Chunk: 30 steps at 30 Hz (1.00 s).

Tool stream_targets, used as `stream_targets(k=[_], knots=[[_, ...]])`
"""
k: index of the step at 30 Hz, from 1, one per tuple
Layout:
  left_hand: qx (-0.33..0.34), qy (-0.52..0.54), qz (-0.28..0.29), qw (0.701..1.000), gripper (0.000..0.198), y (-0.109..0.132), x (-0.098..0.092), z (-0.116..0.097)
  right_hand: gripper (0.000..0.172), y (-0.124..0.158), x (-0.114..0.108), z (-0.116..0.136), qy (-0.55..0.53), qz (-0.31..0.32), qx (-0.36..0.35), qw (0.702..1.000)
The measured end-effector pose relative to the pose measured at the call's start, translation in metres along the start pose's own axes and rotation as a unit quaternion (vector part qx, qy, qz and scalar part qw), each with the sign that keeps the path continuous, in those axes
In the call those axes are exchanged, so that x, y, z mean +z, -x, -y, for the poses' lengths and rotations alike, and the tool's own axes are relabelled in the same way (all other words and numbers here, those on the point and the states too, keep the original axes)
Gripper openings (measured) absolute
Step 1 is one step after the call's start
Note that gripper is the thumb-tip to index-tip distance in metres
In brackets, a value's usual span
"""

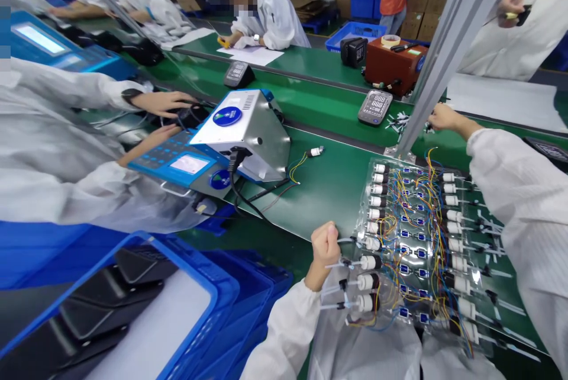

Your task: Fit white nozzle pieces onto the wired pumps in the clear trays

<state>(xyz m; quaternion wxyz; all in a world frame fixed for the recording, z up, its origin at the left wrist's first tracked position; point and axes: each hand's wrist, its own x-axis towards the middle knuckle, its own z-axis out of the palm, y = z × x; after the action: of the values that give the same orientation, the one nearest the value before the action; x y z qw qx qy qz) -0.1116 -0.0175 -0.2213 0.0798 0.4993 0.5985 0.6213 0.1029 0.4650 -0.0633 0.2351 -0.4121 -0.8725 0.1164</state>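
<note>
My left hand point(326, 245) is closed in a fist at the left edge of a clear plastic tray point(364, 205). A thin white tube beside a small white pump point(371, 243) reaches towards its fingers; whatever is inside them is hidden. The tray holds two columns of white-and-black pumps with coloured wires and small blue parts between. Several pumps at the near left and down the right side have thin tubes with black fittings point(343, 285). My right hand point(446, 119) reaches past the metal post, fingers pinched together beside a pile of small white-and-black tube pieces point(398, 122).
A grey metal post point(444, 54) rises between the tray and the pile. Blood pressure monitors point(375, 107) sit on the green bench. A blue-and-silver tester point(248, 131) and a loose pump point(315, 151) lie left. Blue crates point(222, 285) stand lower left. Co-workers work nearby.
</note>
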Motion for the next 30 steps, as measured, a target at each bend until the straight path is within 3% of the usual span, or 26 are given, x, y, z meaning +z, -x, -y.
stream_targets(k=[2, 4, 8, 12, 17, 20, 24, 28, 30], knots=[[0.004, 0.004, 0.001, 1.0, 0.046, 0.001, 0.0, 0.002, 0.015, 0.002, -0.017, -0.014, 0.009, 0.085, 0.054, 0.995], [0.008, 0.012, 0.005, 1.0, 0.045, 0.001, -0.001, 0.003, 0.006, 0.004, -0.029, -0.025, 0.009, 0.122, 0.092, 0.988], [0.004, 0.011, 0.003, 1.0, 0.045, 0.001, -0.001, 0.003, 0.025, 0.012, -0.046, -0.037, 0.001, 0.126, 0.131, 0.983], [0.001, 0.007, 0.005, 1.0, 0.045, 0.0, -0.001, 0.001, 0.031, 0.022, -0.067, -0.039, 0.002, 0.121, 0.143, 0.982], [0.001, 0.009, 0.015, 1.0, 0.046, -0.003, -0.003, -0.002, 0.044, 0.051, -0.119, -0.033, 0.028, 0.138, 0.145, 0.979], [-0.016, -0.002, 0.026, 1.0, 0.048, -0.003, -0.005, -0.004, 0.052, 0.083, -0.16, -0.026, 0.052, 0.2, 0.178, 0.962], [-0.038, 0.0, 0.033, 0.999, 0.05, -0.001, -0.007, -0.006, 0.048, 0.143, -0.198, -0.021, 0.063, 0.352, 0.267, 0.895], [-0.037, 0.008, 0.034, 0.999, 0.052, -0.001, -0.008, -0.007, 0.043, 0.215, -0.191, -0.023, 0.05, 0.466, 0.286, 0.836], [-0.038, 0.001, 0.04, 0.998, 0.053, -0.001, -0.009, -0.007, 0.043, 0.247, -0.175, -0.023, 0.088, 0.416, 0.305, 0.852]])
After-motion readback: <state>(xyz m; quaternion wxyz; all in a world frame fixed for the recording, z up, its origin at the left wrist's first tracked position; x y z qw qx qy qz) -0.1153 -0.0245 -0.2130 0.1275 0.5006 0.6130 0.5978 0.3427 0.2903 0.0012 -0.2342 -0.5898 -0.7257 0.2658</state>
